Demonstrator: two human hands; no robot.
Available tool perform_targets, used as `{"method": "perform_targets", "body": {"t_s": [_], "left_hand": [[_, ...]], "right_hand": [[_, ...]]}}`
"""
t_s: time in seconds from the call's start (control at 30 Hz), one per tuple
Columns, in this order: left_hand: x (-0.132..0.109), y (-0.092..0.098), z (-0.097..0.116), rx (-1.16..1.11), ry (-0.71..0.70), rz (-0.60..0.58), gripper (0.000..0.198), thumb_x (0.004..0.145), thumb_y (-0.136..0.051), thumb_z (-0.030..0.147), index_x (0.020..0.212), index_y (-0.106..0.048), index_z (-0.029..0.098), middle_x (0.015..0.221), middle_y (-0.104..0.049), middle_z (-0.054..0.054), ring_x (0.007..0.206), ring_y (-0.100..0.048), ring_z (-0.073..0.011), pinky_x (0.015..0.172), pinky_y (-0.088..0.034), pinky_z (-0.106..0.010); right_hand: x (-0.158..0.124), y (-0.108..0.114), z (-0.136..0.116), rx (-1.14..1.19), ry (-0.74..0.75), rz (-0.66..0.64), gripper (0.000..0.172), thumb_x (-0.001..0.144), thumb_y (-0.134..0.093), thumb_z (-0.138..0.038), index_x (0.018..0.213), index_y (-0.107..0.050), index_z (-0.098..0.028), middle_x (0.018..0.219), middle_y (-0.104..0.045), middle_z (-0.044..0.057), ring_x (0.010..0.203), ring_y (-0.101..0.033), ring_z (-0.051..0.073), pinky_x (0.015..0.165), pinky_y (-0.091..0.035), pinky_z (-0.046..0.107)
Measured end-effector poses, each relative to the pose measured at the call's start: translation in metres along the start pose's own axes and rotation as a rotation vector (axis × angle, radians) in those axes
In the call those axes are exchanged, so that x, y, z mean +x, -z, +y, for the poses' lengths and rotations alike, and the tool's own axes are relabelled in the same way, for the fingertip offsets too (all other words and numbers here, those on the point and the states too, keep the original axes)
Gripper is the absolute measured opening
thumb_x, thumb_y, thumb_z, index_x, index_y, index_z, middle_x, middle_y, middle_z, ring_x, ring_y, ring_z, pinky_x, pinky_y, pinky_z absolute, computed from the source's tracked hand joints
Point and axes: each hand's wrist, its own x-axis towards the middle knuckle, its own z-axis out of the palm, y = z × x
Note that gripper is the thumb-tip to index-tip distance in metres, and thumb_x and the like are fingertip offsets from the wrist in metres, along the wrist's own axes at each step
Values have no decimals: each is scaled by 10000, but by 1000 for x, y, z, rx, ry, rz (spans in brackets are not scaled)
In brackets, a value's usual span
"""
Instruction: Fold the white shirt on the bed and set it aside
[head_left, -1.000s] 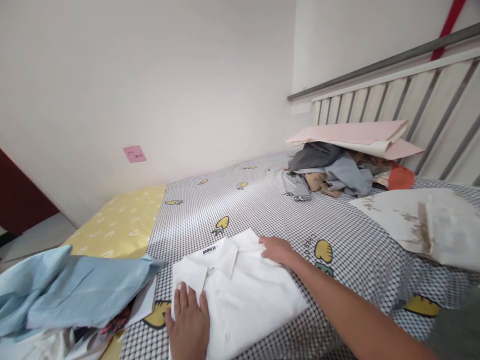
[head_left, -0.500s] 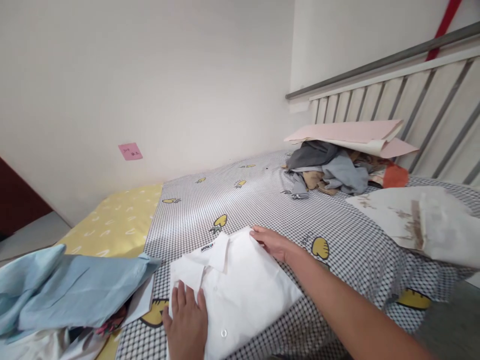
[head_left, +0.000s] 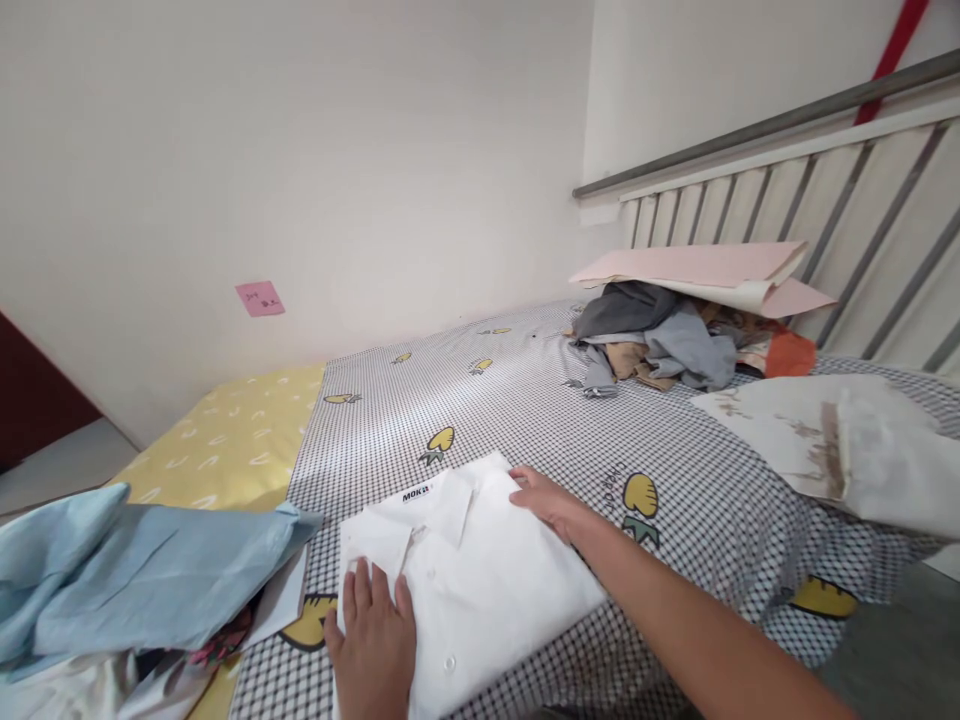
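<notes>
A folded white shirt (head_left: 480, 580) with a collar label lies on the checked bed sheet (head_left: 525, 420) in front of me. My left hand (head_left: 373, 640) lies flat on the shirt's near left part, fingers stretched out towards the collar. My right hand (head_left: 546, 500) rests on the shirt's far right edge, fingers flat along the shoulder. Neither hand holds anything.
A light blue garment (head_left: 142, 575) lies heaped at the left over other clothes. A yellow pillow (head_left: 232, 440) sits beyond it. Several crumpled clothes (head_left: 660, 345) lie at the back right under pink boards (head_left: 712, 268). A white printed cloth (head_left: 832, 440) lies right, by the bed rail (head_left: 787, 190).
My right hand lifted the shirt's far shoulder edge slightly, then pressed it flat again. The collar lies flatter now. My left hand stayed in place.
</notes>
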Motion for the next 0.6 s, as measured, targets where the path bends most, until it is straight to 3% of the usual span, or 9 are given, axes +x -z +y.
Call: {"method": "perform_targets", "body": {"t_s": [0.1, 0.23, 0.37, 0.5, 0.6], "left_hand": [[0, 0, 0, 5, -3, 29, 596, 1035, -193, 323, 1350, -634, 75, 1533, -533, -178, 1432, -469, -321, 1161, -367, -572], [-1, -4, 0, -3, -9, 70, 616, 1036, -175, 331, 1333, -645, 66, 1515, -550, -184, 1401, -502, -331, 1131, -392, -587], [-1, -8, 1, -22, 3, 89, 594, 1037, -205, 344, 1349, -636, 81, 1521, -547, -178, 1421, -480, -325, 1146, -379, -574], [-2, -9, 1, -43, 10, 78, 585, 1037, -218, 349, 1360, -626, 80, 1515, -552, -186, 1422, -479, -331, 1151, -372, -584], [-2, -8, 1, -41, -6, 81, 579, 1038, -224, 338, 1366, -618, 69, 1515, -549, -191, 1423, -480, -337, 1152, -375, -585]], "right_hand": [[8, -10, 6, -35, 120, 94, 740, 744, -595, -182, 1456, -426, -293, 1221, -698, 52, 858, -706, 163, 749, -563, 296], [20, 1, 13, -250, 127, 343, 701, 802, -590, -205, 1483, -427, -242, 1181, -703, 94, 755, -690, 169, 694, -565, 314], [16, 19, 1, -457, 215, 526, 575, 843, -557, -182, 1417, -542, -211, 1383, -574, 153, 1080, -668, 248, 934, -535, 404], [-14, 3, -17, -692, 459, 569, 488, 933, -450, -173, 1401, -582, -209, 1569, -438, 145, 1406, -464, 294, 1182, -329, 523], [-38, -26, -9, -1029, 770, 458, 481, 1030, -379, -291, 1492, -507, -247, 1639, -388, 91, 1515, -322, 282, 1247, -177, 584]]}}
